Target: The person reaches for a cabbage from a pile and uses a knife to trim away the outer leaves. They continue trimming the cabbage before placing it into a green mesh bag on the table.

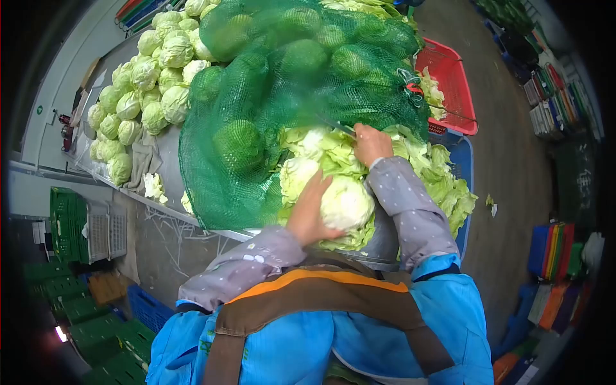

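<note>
Close to my body, a pale trimmed cabbage point(347, 205) sits on loose outer leaves at the table's front edge. My left hand point(309, 213) is wrapped round its left side, thumb above and fingers below. Just beyond it, my right hand point(372, 145) is closed on a knife point(339, 126); its thin blade points up and left, and the handle is hidden in the fist. Torn green leaves point(333, 157) lie between my hands. A green mesh sack point(256, 122) full of cabbages spreads directly behind them.
Many cabbages point(144, 76) are heaped on the metal table point(168, 151) at left, near a grey cloth point(145, 163). At right stand a red crate point(457, 86) and a blue crate point(463, 168) with leaves. Green crates point(67, 221) are stacked on the left floor.
</note>
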`<state>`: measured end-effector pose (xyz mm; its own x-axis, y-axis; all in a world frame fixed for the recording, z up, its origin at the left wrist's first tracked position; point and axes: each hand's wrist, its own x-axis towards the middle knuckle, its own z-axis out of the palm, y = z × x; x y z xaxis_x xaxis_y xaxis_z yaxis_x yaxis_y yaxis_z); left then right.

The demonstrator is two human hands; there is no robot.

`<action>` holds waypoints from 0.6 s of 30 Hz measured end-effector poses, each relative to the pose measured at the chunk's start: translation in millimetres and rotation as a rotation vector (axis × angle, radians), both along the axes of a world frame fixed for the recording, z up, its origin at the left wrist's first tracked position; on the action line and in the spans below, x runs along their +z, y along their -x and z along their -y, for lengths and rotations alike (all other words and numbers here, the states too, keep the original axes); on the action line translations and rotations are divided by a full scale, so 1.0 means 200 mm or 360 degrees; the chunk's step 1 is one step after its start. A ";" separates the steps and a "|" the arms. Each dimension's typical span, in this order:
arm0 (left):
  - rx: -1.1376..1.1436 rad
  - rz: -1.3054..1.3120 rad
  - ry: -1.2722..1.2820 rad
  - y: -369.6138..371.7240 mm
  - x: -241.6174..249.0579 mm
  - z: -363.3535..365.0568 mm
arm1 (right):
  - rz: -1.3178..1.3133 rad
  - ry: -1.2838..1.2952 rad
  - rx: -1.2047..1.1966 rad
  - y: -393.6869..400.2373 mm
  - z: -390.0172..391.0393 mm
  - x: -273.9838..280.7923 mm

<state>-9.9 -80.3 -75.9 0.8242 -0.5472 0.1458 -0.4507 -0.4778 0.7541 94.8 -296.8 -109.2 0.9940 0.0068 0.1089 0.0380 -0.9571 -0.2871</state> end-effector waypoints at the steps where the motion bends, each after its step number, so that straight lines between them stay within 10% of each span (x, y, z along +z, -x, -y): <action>1: -0.0001 0.0004 -0.0010 0.04 0.00 -0.06 | -0.0016 0.0014 -0.0046 -0.04 0.00 -0.02; 7: -0.0535 0.0748 -0.0548 -0.03 0.29 -0.01 | 0.0082 -0.0069 -0.0138 0.01 -0.04 0.07; 10: -0.0257 -0.0021 -0.0384 -0.13 0.16 -0.01 | 0.0715 -0.0564 -0.0089 0.21 -0.05 0.26; 13: 0.0010 -0.0348 -0.0163 -0.14 0.09 -0.08 | -0.0110 -0.0854 -0.0013 0.66 0.02 0.36; 18: -0.0008 -0.0379 -0.0063 -0.14 0.05 -0.10 | -0.0180 -0.0872 0.0037 1.04 -0.05 0.28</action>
